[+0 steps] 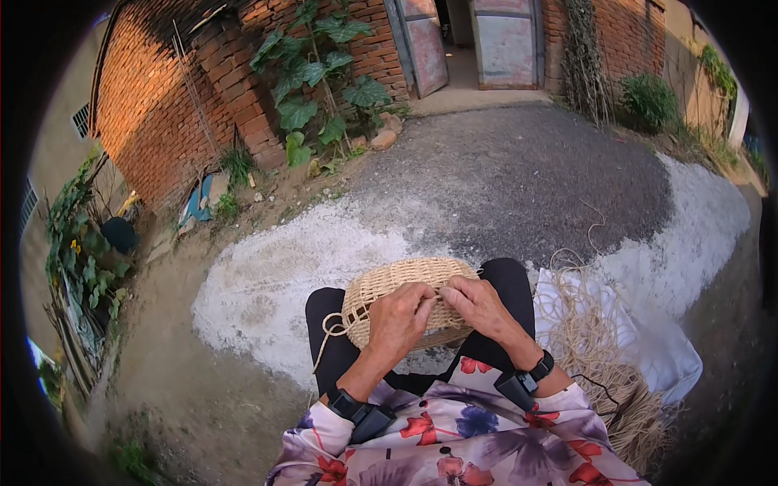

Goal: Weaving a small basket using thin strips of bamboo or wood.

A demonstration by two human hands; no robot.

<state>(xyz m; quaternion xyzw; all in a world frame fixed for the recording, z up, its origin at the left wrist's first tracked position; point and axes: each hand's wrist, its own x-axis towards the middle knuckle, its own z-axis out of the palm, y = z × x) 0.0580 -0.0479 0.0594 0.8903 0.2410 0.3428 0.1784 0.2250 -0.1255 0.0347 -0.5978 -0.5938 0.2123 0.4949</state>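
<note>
A woven basket of pale straw-coloured cord lies across my knees. My left hand rests on its near side, thumb and forefinger pinched together at the weave. Close beside it, my right hand pinches at the same row, the fingertips of both hands almost meeting. What lies between the fingers is too small to make out; it may be a strand of the cord. A loose cord end loops out from the basket's left side and hangs down by my left leg.
To my right a big tangle of cord lies on a white sheet. Grey gravel and pale concrete spread ahead. Beyond stand a brick wall, a leafy climbing plant and an open metal door.
</note>
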